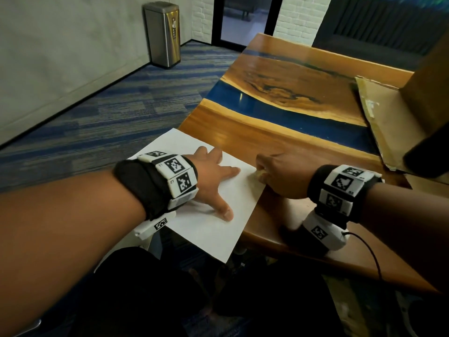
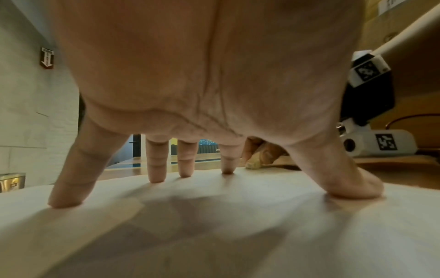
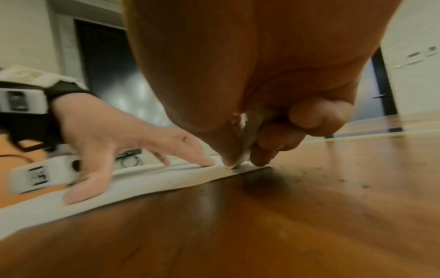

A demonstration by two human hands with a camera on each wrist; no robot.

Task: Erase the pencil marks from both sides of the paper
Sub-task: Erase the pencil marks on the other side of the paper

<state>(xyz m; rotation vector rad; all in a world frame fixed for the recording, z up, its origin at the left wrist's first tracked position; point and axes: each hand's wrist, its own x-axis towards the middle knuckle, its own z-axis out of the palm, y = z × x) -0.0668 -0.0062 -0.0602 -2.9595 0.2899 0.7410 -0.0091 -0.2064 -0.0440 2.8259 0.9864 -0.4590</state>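
A white sheet of paper [image 1: 213, 227] lies on the near left corner of the wooden table [image 1: 279, 142], its left and near parts hanging over the edges. My left hand [image 1: 213, 176] presses it flat with spread, straight fingers [image 2: 156, 169]. My right hand [image 1: 277, 173] pinches a small whitish eraser [image 1: 259, 174] between thumb and fingers and holds its tip on the paper's right edge, just right of the left index finger. The eraser [image 3: 247, 146] meets the paper [image 3: 142, 184] there. No pencil marks are plain to see on the paper.
Eraser crumbs [image 3: 342, 180] dot the wood to the right of the paper. A flat cardboard piece [image 1: 393, 122] and a cardboard box [image 1: 432, 69] stand at the table's right. A steel bin [image 1: 162, 32] stands on the carpet by the wall.
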